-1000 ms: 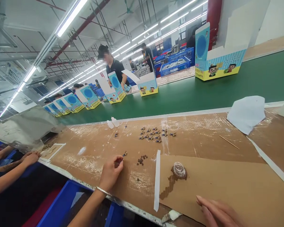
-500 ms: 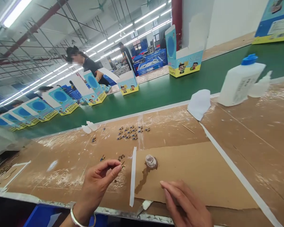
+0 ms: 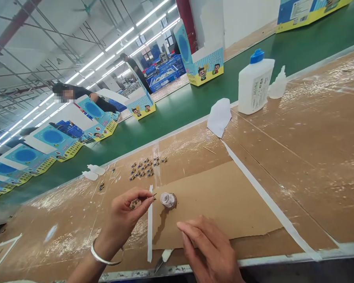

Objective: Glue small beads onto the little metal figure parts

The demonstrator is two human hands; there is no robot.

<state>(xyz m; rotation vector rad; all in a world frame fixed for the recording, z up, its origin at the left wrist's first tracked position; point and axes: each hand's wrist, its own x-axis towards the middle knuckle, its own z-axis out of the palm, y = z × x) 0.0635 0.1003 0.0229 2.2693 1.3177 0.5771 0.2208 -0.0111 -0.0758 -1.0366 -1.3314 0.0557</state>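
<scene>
My left hand [image 3: 126, 216] is closed in a pinch on a small dark piece [image 3: 154, 196], just left of a small clear pot [image 3: 167, 200]. The pot stands on a brown cardboard sheet [image 3: 212, 200], beside a dark wet streak [image 3: 161, 226]. My right hand [image 3: 208, 245] hovers over the sheet, lower right of the pot, with thumb and index fingertips close together. Whatever they may hold is too small or hidden to name. Partly behind my left fingers lie several little brown pieces [image 3: 133, 203]. Farther back, several small blue-and-gold parts [image 3: 141, 169] lie in rows.
A knife [image 3: 166, 255] lies at the front table edge. White paper [image 3: 220, 118], a blue-capped bottle [image 3: 255, 84] and a dropper bottle [image 3: 279, 85] stand at the back right. Two small bottles [image 3: 93, 171] lie left. Printed boxes [image 3: 206, 67] line the green belt [image 3: 177, 106]; people are beyond.
My left hand has moved right with the small dark piece, closer to the pot. My right hand keeps about the same place beside the pot. The head view has shifted right.
</scene>
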